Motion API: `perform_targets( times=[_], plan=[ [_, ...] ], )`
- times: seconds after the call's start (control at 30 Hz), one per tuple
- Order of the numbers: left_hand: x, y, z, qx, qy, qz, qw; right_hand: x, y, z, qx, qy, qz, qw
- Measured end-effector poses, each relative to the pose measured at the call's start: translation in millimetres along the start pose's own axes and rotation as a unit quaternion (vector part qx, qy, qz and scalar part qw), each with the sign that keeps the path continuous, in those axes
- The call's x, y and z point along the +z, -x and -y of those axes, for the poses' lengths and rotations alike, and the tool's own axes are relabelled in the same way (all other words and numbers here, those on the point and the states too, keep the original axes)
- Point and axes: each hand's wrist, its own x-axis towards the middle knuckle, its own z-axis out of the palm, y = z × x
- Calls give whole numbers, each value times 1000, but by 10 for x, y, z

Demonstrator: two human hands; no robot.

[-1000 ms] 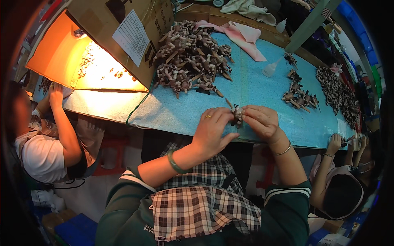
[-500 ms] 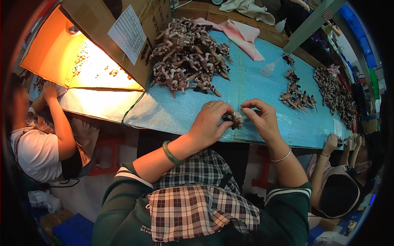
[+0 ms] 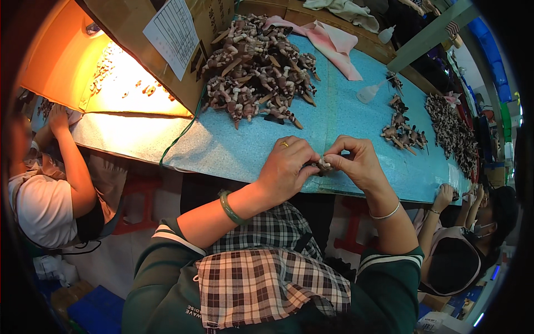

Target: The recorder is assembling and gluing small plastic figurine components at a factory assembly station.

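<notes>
A small brown-and-pale figurine (image 3: 324, 165) is held between my two hands, above the near edge of the blue table. My left hand (image 3: 289, 167) pinches it from the left with thumb and fingertips. From the other side, the thumb and forefinger of my right hand (image 3: 356, 161) close on its pale part. Fingers cover most of the piece, so its details are hidden. Beyond my hands lies a big heap of similar figurines (image 3: 256, 72), with flat tan pieces sticking out. A smaller group of figurines (image 3: 401, 133) rests to the right.
A cardboard box (image 3: 139, 33) lit from inside stands at left, with a green cord (image 3: 181, 136) beside it. A pink cloth (image 3: 334, 44) and a white squeeze bottle (image 3: 367, 93) lie farther back. Another heap (image 3: 453, 131) is far right. Co-workers sit on both sides.
My right thumb and forefinger have come in from just beside the figurine and closed on it. My left hand keeps its hold. The whole view has shifted slightly.
</notes>
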Motion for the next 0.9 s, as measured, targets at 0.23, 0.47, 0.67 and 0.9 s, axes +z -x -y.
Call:
perform_targets(
  times=[0.23,0.47,0.67,0.9],
  plan=[
    [18,-9,19,28,-4,-22,999,-45,-78,-73,1,-73,51,996],
    [-1,-28,-64,-13,20,-26,999,-67,-57,-71,20,-43,50,998],
    [-1,-58,-87,-8,51,-10,999,174,159,-265,-202,50,-179,962],
    [94,-131,-97,-33,70,-20,997,361,210,-371,-293,154,-259,907]
  ],
)
